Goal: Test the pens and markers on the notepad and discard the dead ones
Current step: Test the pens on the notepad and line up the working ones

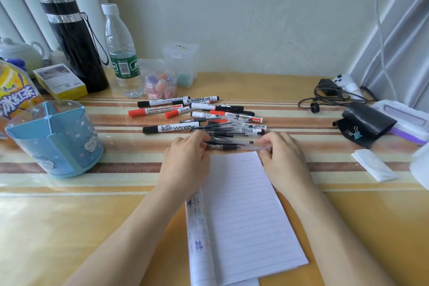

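Looks early. L hand & R hand each pinching an end of one pen, betw. them, just past pad top. Facing page near blank; scribbles only on flap by L wrist. Pile beyond fingers prob. untested; no discards visible.

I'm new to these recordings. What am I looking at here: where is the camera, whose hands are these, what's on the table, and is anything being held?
There is no machine here. A person works with bare hands, filmed by one wide camera worn on the head and looking down. On the table lie an open lined notepad, a pile of pens and whiteboard markers behind it, and a blue pen holder at the left. The left hand and right hand each appear to have a grip on one end of a clear pen at the notepad's far edge.
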